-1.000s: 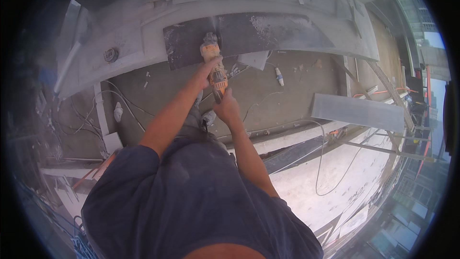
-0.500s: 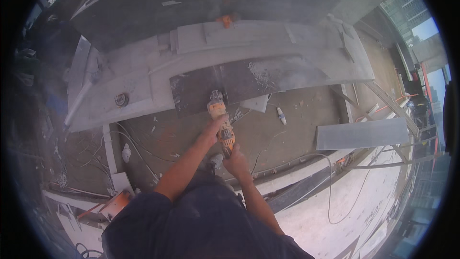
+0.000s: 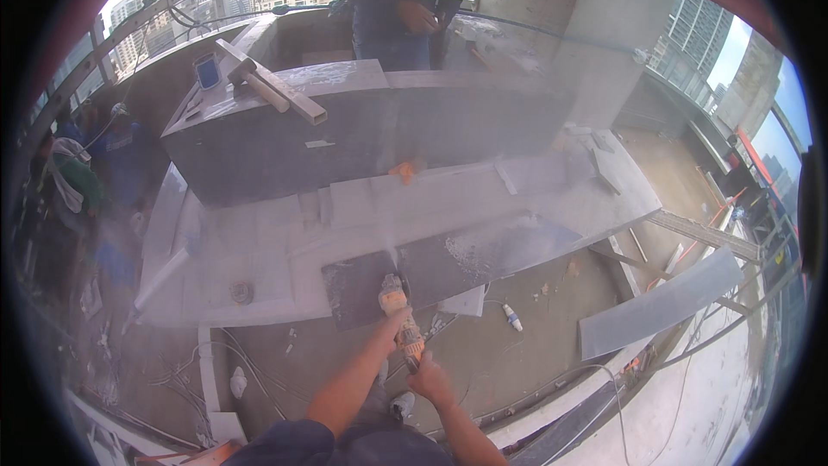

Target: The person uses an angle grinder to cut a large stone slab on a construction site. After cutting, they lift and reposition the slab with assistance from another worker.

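Observation:
Both hands grip an orange angle grinder (image 3: 410,340). My left hand (image 3: 392,330) is wrapped around its body close to the head, while my right hand (image 3: 429,381) holds the rear end. The grinder's head rests at the dark slab (image 3: 358,283), and a pale line runs across the slab ahead of it. Dust blurs the contact point, so the disc's edge is hard to make out. White powder covers part of the slab's right portion. A pale grey bench top (image 3: 267,250) lies beneath and behind the slab.
A co-worker (image 3: 392,30) stands behind the dark raised block, and other people are at the far left. On the block lie a mallet (image 3: 259,89), a metal tube (image 3: 289,95) and a blue container (image 3: 207,72). A round object (image 3: 242,293), a grey panel (image 3: 660,304) and cables surround the bench.
The view has tilted up, bringing the co-worker and the buildings into sight, and the bench sits lower in the picture. Both hands keep their grip on the grinder, which stays near the line.

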`<state>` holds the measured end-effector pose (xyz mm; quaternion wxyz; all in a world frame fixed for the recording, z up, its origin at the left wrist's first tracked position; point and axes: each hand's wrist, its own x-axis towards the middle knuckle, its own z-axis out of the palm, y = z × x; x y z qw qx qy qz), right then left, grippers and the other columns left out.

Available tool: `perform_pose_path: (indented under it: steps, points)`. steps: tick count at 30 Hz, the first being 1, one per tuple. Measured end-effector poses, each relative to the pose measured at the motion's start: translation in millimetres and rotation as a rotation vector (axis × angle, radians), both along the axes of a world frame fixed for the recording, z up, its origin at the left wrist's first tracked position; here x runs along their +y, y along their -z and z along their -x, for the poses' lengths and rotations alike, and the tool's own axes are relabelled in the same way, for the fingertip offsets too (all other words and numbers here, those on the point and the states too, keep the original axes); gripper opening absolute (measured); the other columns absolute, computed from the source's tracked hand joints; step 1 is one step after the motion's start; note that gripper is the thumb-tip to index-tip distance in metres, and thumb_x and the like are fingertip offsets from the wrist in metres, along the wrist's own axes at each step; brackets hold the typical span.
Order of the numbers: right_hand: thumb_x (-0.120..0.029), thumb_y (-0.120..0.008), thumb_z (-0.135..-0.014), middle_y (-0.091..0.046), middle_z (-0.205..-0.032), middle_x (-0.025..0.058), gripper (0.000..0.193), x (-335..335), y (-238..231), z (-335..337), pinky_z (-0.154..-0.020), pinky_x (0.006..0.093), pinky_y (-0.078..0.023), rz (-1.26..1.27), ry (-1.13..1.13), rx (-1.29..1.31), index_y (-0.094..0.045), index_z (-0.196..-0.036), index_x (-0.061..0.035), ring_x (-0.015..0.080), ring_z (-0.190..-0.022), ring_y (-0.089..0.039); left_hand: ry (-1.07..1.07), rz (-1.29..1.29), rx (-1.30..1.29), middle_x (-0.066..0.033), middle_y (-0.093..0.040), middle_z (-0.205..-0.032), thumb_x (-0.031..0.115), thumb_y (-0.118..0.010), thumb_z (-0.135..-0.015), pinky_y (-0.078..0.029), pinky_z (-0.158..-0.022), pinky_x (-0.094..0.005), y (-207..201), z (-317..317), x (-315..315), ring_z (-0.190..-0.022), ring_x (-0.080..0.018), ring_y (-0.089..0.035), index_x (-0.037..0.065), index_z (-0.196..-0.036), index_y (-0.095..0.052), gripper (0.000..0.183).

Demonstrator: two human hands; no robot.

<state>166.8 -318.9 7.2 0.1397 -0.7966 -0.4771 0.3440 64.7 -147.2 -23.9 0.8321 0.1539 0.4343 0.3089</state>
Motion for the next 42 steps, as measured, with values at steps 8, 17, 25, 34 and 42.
perform_pose_path:
  steps: [8, 17, 25, 34, 42]
  points:
    - [-0.016, -0.072, -0.085, -0.073, -0.101, 0.036, 0.05, -5, -8, 5, -0.085, 0.0659, -0.057, 0.018, -0.025, -0.001, -0.048, -0.126, 0.0, 0.0586, -0.1, -0.071, -0.064, -0.005, 0.006, -0.0085, -0.069, -0.098, 0.022, -0.085, -0.094, -0.065, -0.07, -0.0426, 18, 6, -16, -0.082, -0.0241, -0.074, 0.004, -0.123, -0.064, 0.041]
    - [-0.016, -0.07, -0.086, -0.073, -0.105, 0.0371, 0.052, -14, -30, 4, -0.087, 0.0669, -0.054, 0.07, -0.012, 0.0, -0.046, -0.13, -0.0001, 0.0585, -0.102, -0.07, -0.038, -0.012, -0.027, -0.0084, -0.069, -0.104, 0.024, -0.083, -0.095, -0.064, -0.071, -0.0415, 8, -1, -28, -0.085, -0.0227, -0.073, 0.006, -0.125, -0.063, 0.041]
    - [-0.014, -0.07, -0.085, -0.072, -0.105, 0.0386, 0.049, 12, 0, -1, -0.087, 0.0671, -0.054, -0.001, -0.024, 0.019, -0.045, -0.125, 0.0006, 0.0605, -0.102, -0.068, -0.008, 0.029, 0.039, -0.0085, -0.067, -0.104, 0.025, -0.084, -0.095, -0.064, -0.073, -0.0422, 14, -4, 5, -0.087, -0.0233, -0.073, 0.006, -0.128, -0.061, 0.045]
    - [-0.015, -0.072, -0.085, -0.072, -0.106, 0.0369, 0.049, -5, -20, 1, -0.09, 0.0648, -0.054, 0.038, -0.001, 0.044, -0.047, -0.124, 0.0019, 0.059, -0.106, -0.068, 0.016, 0.008, 0.018, -0.0091, -0.069, -0.103, 0.02, -0.085, -0.094, -0.064, -0.074, -0.0421, -4, 4, -18, -0.087, -0.0236, -0.074, 0.005, -0.129, -0.062, 0.045]
    - [-0.014, -0.07, -0.086, -0.072, -0.105, 0.038, 0.051, -25, -33, -4, -0.088, 0.067, -0.053, 0.119, -0.022, 0.019, -0.044, -0.128, 0.0002, 0.0598, -0.103, -0.068, -0.049, 0.063, 0.053, -0.0093, -0.07, -0.103, 0.018, -0.086, -0.091, -0.063, -0.075, -0.041, 3, -7, -41, -0.089, -0.0241, -0.073, 0.006, -0.123, -0.067, 0.039]
